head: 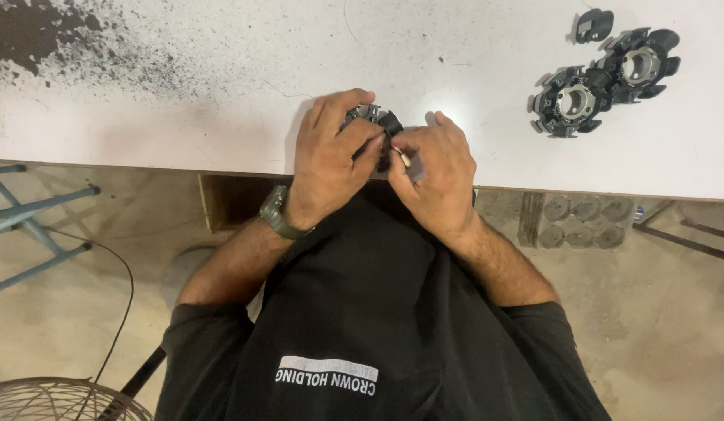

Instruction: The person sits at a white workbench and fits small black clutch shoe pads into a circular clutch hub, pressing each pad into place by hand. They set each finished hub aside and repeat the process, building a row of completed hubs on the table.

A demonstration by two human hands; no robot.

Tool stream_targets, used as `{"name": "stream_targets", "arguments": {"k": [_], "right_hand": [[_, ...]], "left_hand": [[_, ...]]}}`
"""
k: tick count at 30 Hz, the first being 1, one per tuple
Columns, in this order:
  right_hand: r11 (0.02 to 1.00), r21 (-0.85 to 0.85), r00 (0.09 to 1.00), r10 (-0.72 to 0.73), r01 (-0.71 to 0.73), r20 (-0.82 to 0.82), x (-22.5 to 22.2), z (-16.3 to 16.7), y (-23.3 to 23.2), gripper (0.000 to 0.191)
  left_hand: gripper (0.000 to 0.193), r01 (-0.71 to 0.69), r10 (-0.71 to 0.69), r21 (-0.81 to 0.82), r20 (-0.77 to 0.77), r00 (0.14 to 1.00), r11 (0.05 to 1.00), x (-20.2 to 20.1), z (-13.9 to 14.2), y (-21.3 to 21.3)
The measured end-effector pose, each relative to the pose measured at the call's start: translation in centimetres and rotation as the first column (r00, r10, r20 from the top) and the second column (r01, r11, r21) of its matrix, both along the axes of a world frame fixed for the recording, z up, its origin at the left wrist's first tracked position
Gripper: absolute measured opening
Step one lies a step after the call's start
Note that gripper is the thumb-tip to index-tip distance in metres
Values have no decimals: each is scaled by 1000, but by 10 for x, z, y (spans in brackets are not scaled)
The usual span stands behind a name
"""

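Observation:
Both hands meet at the near edge of a white table (182,101). My left hand (331,152), with a green watch on its wrist, is closed over a black plastic ring-shaped part (377,118) that is mostly hidden under the fingers. My right hand (436,168) presses against the same part from the right, pinching a small pale piece (403,158) between thumb and fingertip. Whether the pale piece is attached to the part cannot be seen.
Two more black ring-shaped parts (572,101) (639,66) lie touching at the table's far right, with a small black piece (594,25) beyond them. A dark speckled stain (34,35) covers the far left corner. Below are a blue metal frame (34,210) and a wire guard (58,399).

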State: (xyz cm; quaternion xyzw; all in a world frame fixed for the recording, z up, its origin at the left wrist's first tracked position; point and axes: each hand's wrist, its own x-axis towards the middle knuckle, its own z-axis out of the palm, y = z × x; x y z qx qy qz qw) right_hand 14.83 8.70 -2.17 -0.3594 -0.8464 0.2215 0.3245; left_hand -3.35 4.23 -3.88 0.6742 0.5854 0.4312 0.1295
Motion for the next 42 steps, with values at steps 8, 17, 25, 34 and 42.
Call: {"name": "stream_targets", "arguments": {"k": [8,17,25,34,42], "right_hand": [[999,46,1000,15,-14,-25,2,0,-3,24],[986,166,998,-6,-4,57,-5,-2,-9,27],[988,152,998,33,-25,-52,4,3,-4,22],[998,36,991,-39,44,-129,-1,-10,-3,21],[999,45,993,-26,32,-117,-1,-11,2,22]], "left_hand": [[18,-38,38,-1,1,999,999,5,-5,0],[19,-45,44,23,26,999,999,5,-17,-4],[24,-187,205,292,-34,978,938,-34,10,3],[33,15,-39,-102,-241,970,995,-21,26,-4],[23,28,-57,-124,-234,971,992,-14,35,6]]}}
